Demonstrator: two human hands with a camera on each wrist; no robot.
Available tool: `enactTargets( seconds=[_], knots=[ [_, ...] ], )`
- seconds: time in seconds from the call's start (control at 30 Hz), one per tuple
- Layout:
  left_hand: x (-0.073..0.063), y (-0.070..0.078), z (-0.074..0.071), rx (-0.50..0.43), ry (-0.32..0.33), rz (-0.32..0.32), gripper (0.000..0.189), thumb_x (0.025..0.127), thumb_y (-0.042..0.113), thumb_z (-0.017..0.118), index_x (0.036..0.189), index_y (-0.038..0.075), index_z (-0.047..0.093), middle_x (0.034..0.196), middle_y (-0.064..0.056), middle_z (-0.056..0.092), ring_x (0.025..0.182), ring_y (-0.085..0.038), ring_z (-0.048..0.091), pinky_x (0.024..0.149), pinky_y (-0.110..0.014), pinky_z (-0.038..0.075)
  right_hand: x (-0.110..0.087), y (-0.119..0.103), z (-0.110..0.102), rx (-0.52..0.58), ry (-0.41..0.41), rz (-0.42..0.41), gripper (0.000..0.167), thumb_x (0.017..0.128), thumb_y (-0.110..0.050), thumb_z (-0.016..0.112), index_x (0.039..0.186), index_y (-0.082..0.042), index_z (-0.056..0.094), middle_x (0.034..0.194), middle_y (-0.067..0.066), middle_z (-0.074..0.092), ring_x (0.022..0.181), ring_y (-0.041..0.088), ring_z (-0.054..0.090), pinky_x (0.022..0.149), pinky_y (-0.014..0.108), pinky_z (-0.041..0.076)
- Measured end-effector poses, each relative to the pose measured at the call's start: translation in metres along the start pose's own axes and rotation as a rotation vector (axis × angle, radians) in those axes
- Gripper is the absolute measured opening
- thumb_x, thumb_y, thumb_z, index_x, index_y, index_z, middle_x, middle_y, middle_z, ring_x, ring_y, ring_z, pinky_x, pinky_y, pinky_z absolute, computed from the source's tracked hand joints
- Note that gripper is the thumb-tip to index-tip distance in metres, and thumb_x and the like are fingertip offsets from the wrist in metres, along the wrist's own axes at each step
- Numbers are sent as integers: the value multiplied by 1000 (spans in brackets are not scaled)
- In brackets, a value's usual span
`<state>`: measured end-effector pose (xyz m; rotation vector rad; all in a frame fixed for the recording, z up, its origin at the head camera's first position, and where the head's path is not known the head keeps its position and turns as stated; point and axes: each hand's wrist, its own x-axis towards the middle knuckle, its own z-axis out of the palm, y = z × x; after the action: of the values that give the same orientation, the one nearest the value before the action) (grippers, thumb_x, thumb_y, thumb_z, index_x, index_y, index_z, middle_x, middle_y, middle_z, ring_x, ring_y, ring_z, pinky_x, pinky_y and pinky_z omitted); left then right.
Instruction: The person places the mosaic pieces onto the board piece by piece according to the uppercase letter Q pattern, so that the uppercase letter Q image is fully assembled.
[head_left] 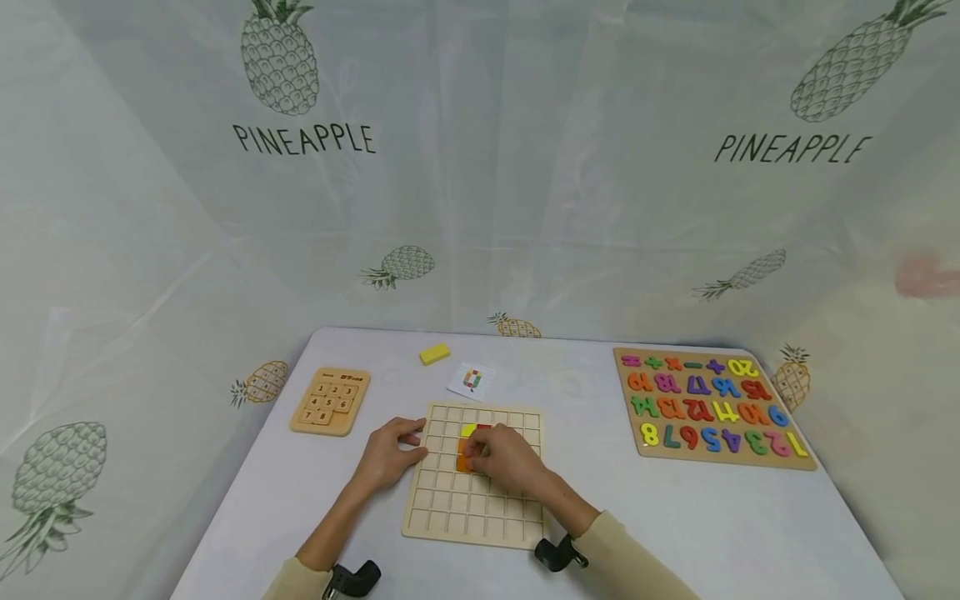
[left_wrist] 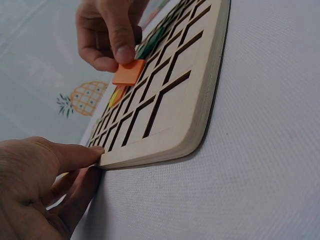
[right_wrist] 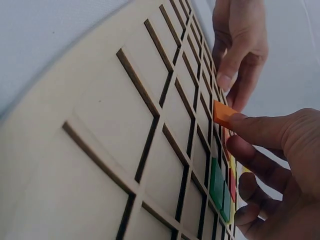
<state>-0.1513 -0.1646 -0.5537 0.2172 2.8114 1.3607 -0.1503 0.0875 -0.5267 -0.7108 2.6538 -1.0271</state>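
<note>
My right hand [head_left: 510, 458] pinches an orange square tile [left_wrist: 128, 73] between thumb and finger, tilted over the wooden grid board [head_left: 472, 517]. At the board's left edge my left hand [head_left: 386, 456] holds the rim, one fingertip on top and another finger against the side. Beneath and beside the right hand, tiles sit in the grid: yellow [head_left: 468, 430], red [head_left: 485, 427], orange [head_left: 462, 447] and green [right_wrist: 216, 184]. The right hand hides part of this group in the head view.
Beyond the board lie a card [head_left: 472, 380] with a coloured ring pattern and a yellow block [head_left: 434, 354]. A wooden number slide puzzle [head_left: 330, 402] lies at the left. A board of coloured numbers [head_left: 712, 408] lies at the right. A printed curtain [head_left: 480, 208] hangs behind.
</note>
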Motion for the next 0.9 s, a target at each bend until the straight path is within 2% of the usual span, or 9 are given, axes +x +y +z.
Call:
enactTargets(
  seconds=[0.2,0.53,0.9],
  knots=[
    [1,0,0,-18,1,-35,54,79,9,85,131,7,68,116,0,69,90,-7,66,76,-22,52,2,-2,0,-36,13,-32,3,89,-18,77,90,-16,74,79,-16,61,73,3,55,70,22,48],
    [0,-2,1,-24,1,-33,54,80,9,84,131,6,67,115,0,69,90,-7,65,77,-24,52,6,1,6,-158,28,-67,3,88,-18,78,90,-17,77,77,-16,61,71,2,52,67,21,46],
    [0,-1,0,-25,6,-25,54,79,9,85,131,6,67,115,0,69,90,-6,66,77,-23,52,6,1,6,-192,37,-70,4,89,-20,77,92,-18,78,75,-16,62,71,2,51,68,22,47]
  ],
)
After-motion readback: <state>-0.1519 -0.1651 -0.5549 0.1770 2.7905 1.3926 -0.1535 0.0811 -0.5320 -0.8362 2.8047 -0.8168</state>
